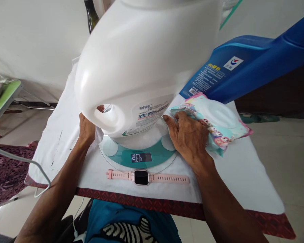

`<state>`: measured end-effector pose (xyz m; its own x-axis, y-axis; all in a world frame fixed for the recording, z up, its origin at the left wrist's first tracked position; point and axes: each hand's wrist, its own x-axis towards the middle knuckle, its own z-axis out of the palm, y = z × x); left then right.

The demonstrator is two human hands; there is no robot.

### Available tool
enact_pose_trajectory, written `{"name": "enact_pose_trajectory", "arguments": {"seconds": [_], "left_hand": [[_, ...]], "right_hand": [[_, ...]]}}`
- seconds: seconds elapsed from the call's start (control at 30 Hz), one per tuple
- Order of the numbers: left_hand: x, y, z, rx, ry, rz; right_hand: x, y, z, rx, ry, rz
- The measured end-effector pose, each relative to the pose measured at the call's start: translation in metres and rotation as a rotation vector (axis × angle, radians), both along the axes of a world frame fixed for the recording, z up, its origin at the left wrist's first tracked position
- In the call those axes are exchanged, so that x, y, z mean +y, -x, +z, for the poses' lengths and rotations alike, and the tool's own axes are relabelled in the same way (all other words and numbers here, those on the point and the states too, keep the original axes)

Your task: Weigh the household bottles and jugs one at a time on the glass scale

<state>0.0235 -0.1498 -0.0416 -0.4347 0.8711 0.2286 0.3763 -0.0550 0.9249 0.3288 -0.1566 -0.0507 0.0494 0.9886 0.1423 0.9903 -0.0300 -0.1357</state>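
Observation:
A big white laundry detergent jug (pixel 142 50) stands on a round glass scale (pixel 116 157) with a green band and a lit display. My left hand (pixel 87 130) is at the scale's left edge beside the jug. Most of its fingers are hidden behind the jug; a bit of skin shows through the handle hole. At the scale's right edge, my right hand (pixel 190 133) has its thumb over the glass and its other fingers curled, their tips out of sight. It lies against a pack of wipes (pixel 225 118). In front of the scale lies a pink-strapped smartwatch (pixel 141 177).
A large blue bottle (pixel 233 67) leans at the right behind the wipes. A dark glass bottle (pixel 92 15) stands at the back. White cloth (pixel 245 175) covers the table. A grey cable (pixel 27 160) crosses at the left, near a green-topped table (pixel 7 96).

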Motion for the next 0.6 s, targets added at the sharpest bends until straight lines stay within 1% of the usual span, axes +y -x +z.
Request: {"name": "enact_pose_trajectory", "arguments": {"seconds": [0.13, 0.27, 0.43, 0.6], "left_hand": [[0.0, -0.001, 0.003, 0.018, 0.011, -0.013], [-0.003, -0.008, 0.012, 0.016, 0.051, 0.01], [-0.005, -0.011, 0.02, 0.041, 0.079, 0.013], [-0.005, -0.009, 0.02, 0.048, 0.065, 0.021]], "right_hand": [[0.0, 0.003, 0.004, -0.015, 0.018, -0.011], [0.0, 0.004, 0.004, -0.026, 0.016, -0.024], [0.0, -0.001, -0.005, 0.004, -0.072, 0.001], [0.0, -0.004, -0.012, 0.036, -0.105, 0.021]]}}
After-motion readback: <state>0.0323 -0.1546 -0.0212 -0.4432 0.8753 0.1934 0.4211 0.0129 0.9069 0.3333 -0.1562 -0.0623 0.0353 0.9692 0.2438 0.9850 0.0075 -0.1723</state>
